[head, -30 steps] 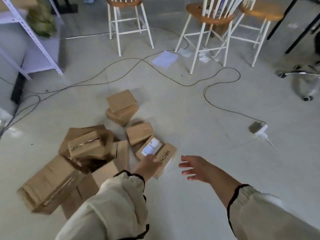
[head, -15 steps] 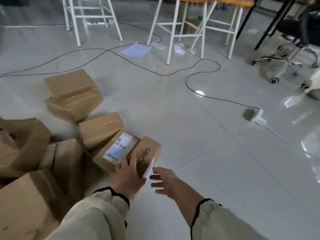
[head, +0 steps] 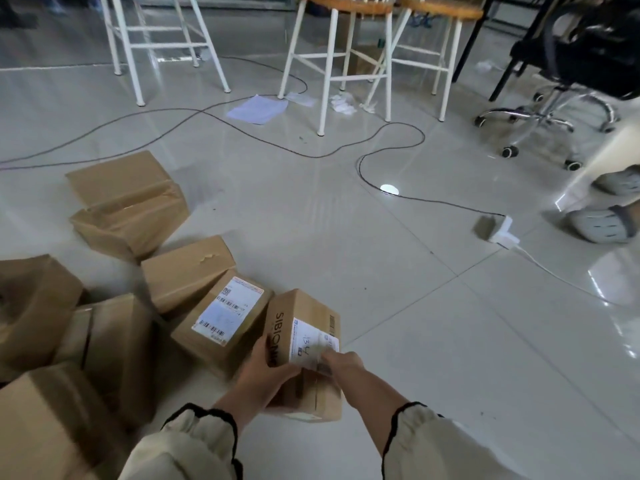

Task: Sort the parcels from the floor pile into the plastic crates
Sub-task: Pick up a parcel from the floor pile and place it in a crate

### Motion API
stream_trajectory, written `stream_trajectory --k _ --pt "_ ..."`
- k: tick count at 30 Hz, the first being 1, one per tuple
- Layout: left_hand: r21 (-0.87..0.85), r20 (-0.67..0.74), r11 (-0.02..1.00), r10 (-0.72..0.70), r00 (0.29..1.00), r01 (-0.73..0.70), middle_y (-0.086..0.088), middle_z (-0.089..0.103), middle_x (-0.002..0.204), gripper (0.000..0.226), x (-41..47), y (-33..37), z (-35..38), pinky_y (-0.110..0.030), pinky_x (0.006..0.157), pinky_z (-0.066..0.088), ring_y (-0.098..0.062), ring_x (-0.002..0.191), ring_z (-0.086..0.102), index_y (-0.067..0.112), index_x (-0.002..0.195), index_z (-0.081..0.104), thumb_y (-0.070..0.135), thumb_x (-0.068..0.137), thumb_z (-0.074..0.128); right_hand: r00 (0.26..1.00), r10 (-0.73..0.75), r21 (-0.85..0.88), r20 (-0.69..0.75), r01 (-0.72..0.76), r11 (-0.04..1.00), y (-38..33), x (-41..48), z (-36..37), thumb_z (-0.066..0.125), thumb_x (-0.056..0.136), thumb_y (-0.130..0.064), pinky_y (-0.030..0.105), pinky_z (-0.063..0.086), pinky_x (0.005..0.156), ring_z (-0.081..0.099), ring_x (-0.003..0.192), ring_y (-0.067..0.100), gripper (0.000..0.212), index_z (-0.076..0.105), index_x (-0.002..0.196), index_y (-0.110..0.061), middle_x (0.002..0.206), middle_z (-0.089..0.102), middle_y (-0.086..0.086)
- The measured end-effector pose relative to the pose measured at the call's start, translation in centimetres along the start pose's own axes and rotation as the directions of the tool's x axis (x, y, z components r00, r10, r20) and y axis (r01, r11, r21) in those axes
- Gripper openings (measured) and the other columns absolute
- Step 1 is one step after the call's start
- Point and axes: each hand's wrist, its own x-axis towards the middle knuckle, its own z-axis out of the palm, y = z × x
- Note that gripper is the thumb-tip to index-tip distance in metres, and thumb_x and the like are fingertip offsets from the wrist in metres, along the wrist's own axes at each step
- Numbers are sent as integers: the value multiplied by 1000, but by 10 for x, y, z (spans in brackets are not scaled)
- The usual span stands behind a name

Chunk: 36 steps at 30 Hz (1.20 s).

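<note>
A small brown parcel (head: 304, 320) printed with black letters and bearing a white label is held just above the floor between both hands. My left hand (head: 268, 372) grips its near left side. My right hand (head: 341, 363) grips its near right edge, over the label. To its left lies a labelled parcel (head: 225, 317) on the floor, part of a pile of several cardboard parcels (head: 117, 209) spreading to the left edge. No plastic crate is in view.
A black cable (head: 391, 150) snakes across the tiled floor to a white power adapter (head: 502, 232). White-legged stools (head: 332, 64) stand at the back, with paper scraps (head: 258, 109) beneath. An office chair base (head: 540, 119) and another person's shoes (head: 599, 226) are at right.
Both hands have closed on the lettered parcel and lifted it off the pile, tipping its labelled face upward. The camera has moved closer to the floor.
</note>
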Motion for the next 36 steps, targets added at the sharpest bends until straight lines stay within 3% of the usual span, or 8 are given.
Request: stream_trajectory --k 5,8,11,19,24,29,33,36 --pt "-45 106 992 -114 988 119 2 57 106 56 5 -17 -2 -30 67 51 -13 91 54 27 132 39 11 85 65 986 -51 -328 156 101 939 13 2 -11 55 86 -31 40 54 88 61 106 28 45 49 126 -13 120 57 9" --pt "134 89 982 -145 985 132 1 64 100 38 8 -29 -4 -40 86 55 -18 95 60 25 116 55 4 84 60 977 -11 -391 213 95 916 17 6 -12 52 88 -22 40 55 89 64 106 29 36 56 121 -7 117 61 13" --pt "222 79 965 -161 984 140 2 64 95 29 7 -31 -2 -38 76 57 -20 90 63 28 112 52 12 89 60 971 -10 -402 237 108 909 18 7 -11 55 88 -21 41 55 88 66 102 32 35 58 119 -5 117 64 17" --pt "203 136 949 -272 953 242 1 54 123 62 4 -31 -11 -38 61 54 -27 103 56 36 139 35 37 86 66 983 -35 -377 180 101 921 17 20 -12 55 89 -27 38 55 89 62 105 29 41 50 124 -6 122 59 16" --pt "89 184 921 -390 902 380 -8 45 142 86 1 -36 -31 -46 69 52 -37 122 49 30 147 24 37 77 76 977 -215 -124 -4 213 969 0 28 -16 52 92 -18 29 46 79 52 105 22 60 28 146 -9 133 49 11" --pt "205 287 897 -438 852 392 -1 49 120 61 -10 -43 -28 -35 63 56 -27 94 61 32 138 36 39 86 66 894 -438 -131 -91 425 896 -25 38 -12 49 94 -19 24 42 72 58 106 24 57 28 148 -17 136 50 9" --pt "207 240 926 -362 901 317 7 57 112 37 -21 -52 -10 -28 63 54 -18 93 64 32 119 48 37 86 63 897 -441 -218 -17 427 877 -37 46 5 47 92 -17 24 47 59 62 91 21 58 29 147 -17 121 57 8" --pt "182 278 942 -324 904 281 9 61 110 37 -29 -59 17 -24 61 47 -12 88 65 25 122 51 37 88 60 882 -468 -301 53 461 835 -33 48 19 43 90 -14 31 53 66 62 89 24 47 44 137 -20 105 59 4"
